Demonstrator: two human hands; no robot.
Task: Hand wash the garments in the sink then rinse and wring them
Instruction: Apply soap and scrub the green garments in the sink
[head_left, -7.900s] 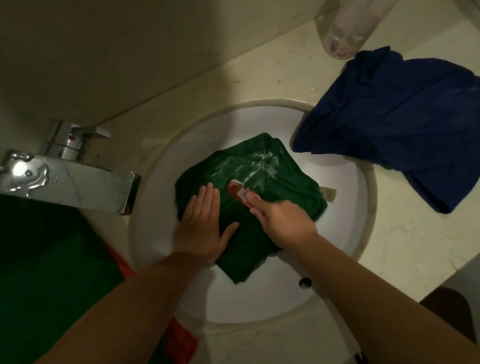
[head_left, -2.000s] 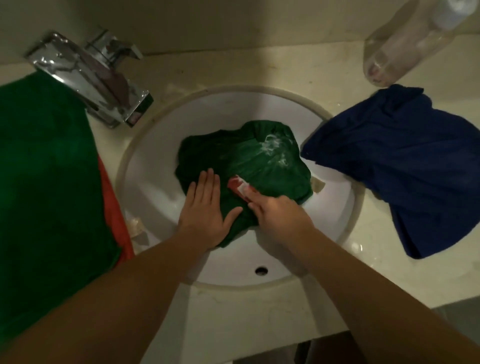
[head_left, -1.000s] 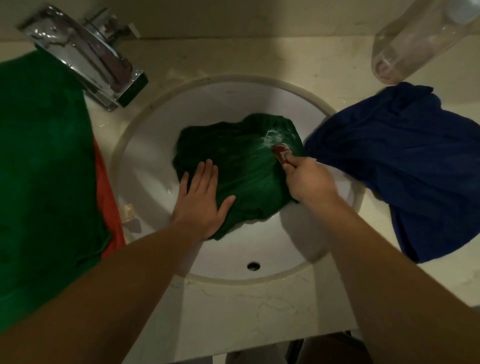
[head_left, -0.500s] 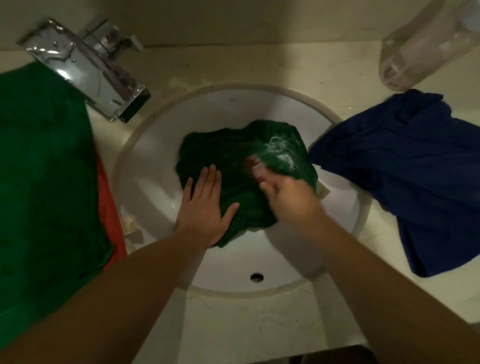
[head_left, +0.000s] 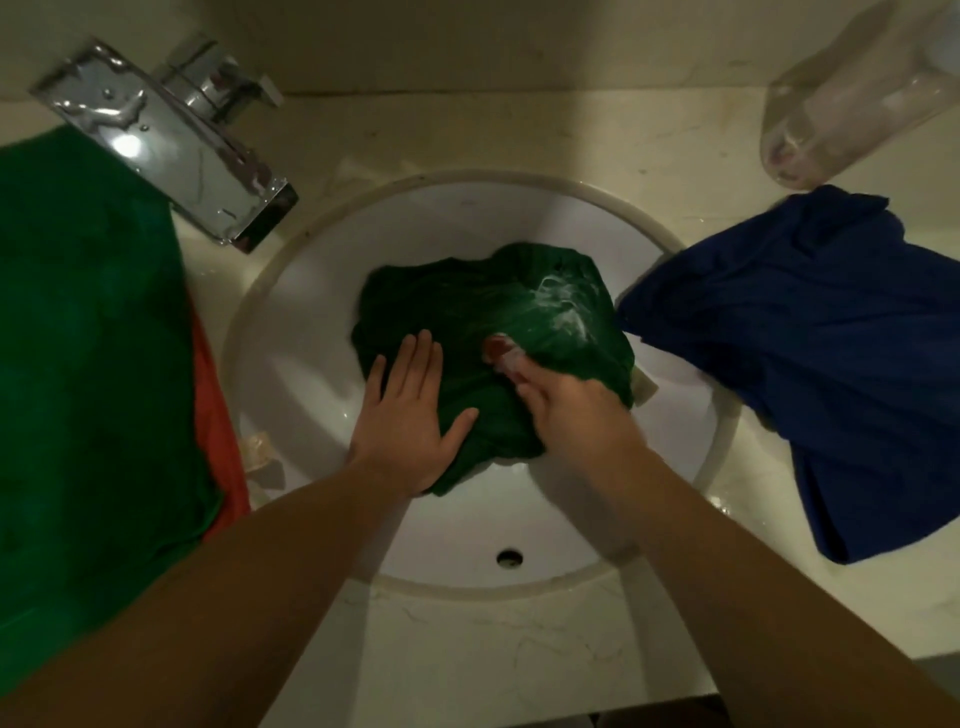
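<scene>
Pressing flat with straight fingers, your left grip (head_left: 410, 421) pins the green garment (head_left: 467, 301) in the sink (head_left: 291, 364); your right grip (head_left: 566, 410) clasps a small red object (head_left: 498, 347) against it.

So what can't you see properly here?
All in the head view:
- Red object: blurred and mostly covered by the right hand, so what it is stays unclear.
- Clear bottle: cut off by the top right edge.
- Orange cloth: mostly hidden under the green towel.
</scene>
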